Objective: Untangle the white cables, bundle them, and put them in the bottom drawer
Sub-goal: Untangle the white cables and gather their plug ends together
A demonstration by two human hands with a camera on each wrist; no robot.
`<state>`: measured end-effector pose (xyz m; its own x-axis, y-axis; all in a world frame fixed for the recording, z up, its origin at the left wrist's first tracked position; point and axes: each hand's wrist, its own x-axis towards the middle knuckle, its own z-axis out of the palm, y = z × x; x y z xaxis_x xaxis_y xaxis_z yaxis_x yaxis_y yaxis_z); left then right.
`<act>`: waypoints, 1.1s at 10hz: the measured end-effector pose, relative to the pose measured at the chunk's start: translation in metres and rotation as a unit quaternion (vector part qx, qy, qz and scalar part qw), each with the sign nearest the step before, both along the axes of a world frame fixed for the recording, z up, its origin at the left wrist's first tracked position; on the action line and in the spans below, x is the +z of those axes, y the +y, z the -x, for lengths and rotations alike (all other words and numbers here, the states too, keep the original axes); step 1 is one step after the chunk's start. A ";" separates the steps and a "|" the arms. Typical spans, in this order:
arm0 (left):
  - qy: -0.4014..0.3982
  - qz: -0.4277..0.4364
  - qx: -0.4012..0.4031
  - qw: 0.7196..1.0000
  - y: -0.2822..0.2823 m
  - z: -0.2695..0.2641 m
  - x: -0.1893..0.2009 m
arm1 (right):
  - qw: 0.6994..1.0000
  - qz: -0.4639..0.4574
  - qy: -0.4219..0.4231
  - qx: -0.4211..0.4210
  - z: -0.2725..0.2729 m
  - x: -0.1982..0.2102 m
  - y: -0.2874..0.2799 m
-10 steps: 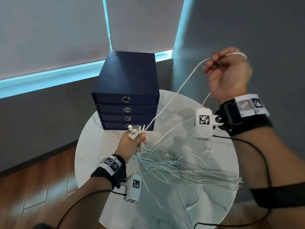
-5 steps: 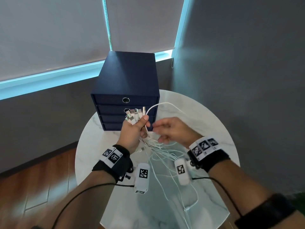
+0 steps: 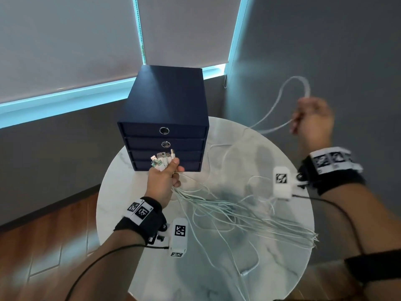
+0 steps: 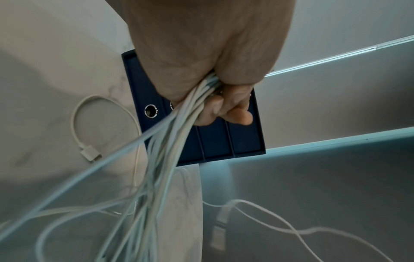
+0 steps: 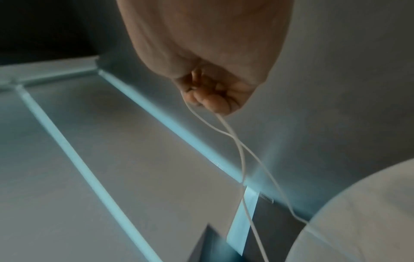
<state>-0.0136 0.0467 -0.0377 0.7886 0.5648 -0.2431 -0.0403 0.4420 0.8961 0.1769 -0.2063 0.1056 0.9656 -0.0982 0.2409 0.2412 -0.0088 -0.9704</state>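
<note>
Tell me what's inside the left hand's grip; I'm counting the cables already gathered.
The left hand grips a bunch of thin white cables, their USB plug ends fanning out above the fist. The fingers cover the stretch inside, so an exact count isn't possible.

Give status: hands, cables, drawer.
Left hand grips the cable bundle near the plugs. Right hand holds one white cable raised to the right. Loose strands spread across the table; bottom drawer closed.
</note>
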 end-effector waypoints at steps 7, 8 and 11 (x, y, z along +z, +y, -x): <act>-0.167 0.113 -0.098 0.975 -0.054 -0.036 0.091 | 0.943 0.179 0.105 0.262 0.067 -0.066 -0.005; -0.175 0.139 -0.087 0.971 -0.061 -0.042 0.098 | 0.852 0.246 0.083 0.455 0.113 -0.066 0.057; -0.190 0.176 -0.026 0.966 -0.002 -0.033 0.085 | 0.794 0.483 0.211 0.304 0.103 -0.165 -0.044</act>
